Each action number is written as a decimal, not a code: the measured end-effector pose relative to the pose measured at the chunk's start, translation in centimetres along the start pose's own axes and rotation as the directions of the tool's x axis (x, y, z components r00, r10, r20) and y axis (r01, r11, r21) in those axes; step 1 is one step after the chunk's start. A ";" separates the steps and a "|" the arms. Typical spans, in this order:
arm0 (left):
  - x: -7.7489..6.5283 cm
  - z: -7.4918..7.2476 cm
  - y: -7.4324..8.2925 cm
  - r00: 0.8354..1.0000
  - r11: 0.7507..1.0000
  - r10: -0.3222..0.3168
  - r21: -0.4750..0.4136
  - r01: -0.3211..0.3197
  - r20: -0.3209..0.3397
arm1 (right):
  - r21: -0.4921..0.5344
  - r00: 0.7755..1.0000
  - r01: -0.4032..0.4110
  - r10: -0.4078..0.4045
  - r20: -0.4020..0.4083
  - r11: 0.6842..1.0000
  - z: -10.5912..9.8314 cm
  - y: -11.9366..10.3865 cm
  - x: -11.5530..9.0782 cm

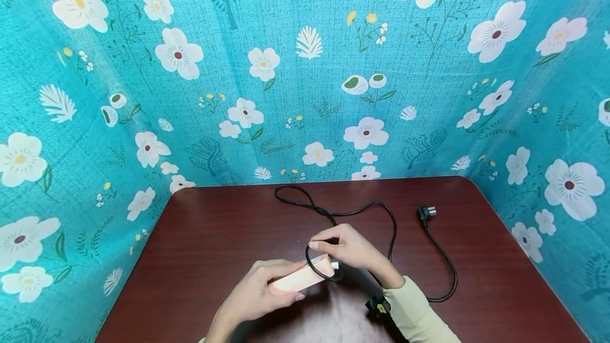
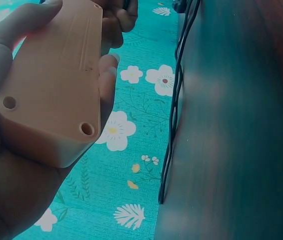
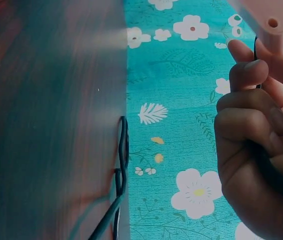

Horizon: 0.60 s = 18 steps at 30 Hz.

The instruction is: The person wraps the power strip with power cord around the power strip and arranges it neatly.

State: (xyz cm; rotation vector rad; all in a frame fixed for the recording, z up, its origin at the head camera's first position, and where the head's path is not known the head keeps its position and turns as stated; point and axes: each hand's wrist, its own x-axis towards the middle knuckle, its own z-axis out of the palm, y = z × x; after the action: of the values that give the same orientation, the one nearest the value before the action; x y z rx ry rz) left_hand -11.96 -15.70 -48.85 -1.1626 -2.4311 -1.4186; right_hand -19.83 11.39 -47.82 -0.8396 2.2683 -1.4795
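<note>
My left hand (image 1: 254, 290) grips a pale pink power strip (image 1: 301, 279), thumb on one side and fingers on the other. In the left wrist view the strip's flat back (image 2: 56, 75) shows with screw holes at its corners. At the strip's far end, my right hand (image 1: 350, 247) holds a black power cord (image 1: 308, 258) in curled fingers. A loop of this cord passes around that end of the strip. The right wrist view shows the cord running through the curled fingers (image 3: 249, 125), just below a corner of the strip (image 3: 276, 22).
More of the cord (image 1: 352, 213) lies in loose curves across the dark red-brown table (image 1: 214, 226). Its three-pin plug (image 1: 424, 214) rests at the right. A blue flowered cloth (image 1: 295, 94) hangs behind the table and along both sides.
</note>
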 end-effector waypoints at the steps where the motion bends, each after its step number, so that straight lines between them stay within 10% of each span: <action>1: -0.1 0.0 0.0 1.000 1.000 0.005 -0.001 -0.005 -0.003 | 0.006 1.000 -0.001 0.001 0.009 1.000 0.0 0.1 0.0; 18: -0.1 -0.2 1.0 0.993 0.997 0.075 -0.007 -0.075 -0.090 | 0.117 0.993 0.066 -0.077 0.093 0.991 1.3 1.0 0.6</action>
State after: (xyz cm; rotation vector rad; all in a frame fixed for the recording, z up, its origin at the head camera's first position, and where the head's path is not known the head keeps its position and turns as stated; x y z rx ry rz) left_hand -11.22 -15.64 -48.07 -1.1535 -2.2980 -1.4316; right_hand -19.95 10.35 -49.25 -0.9468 2.0829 -1.5468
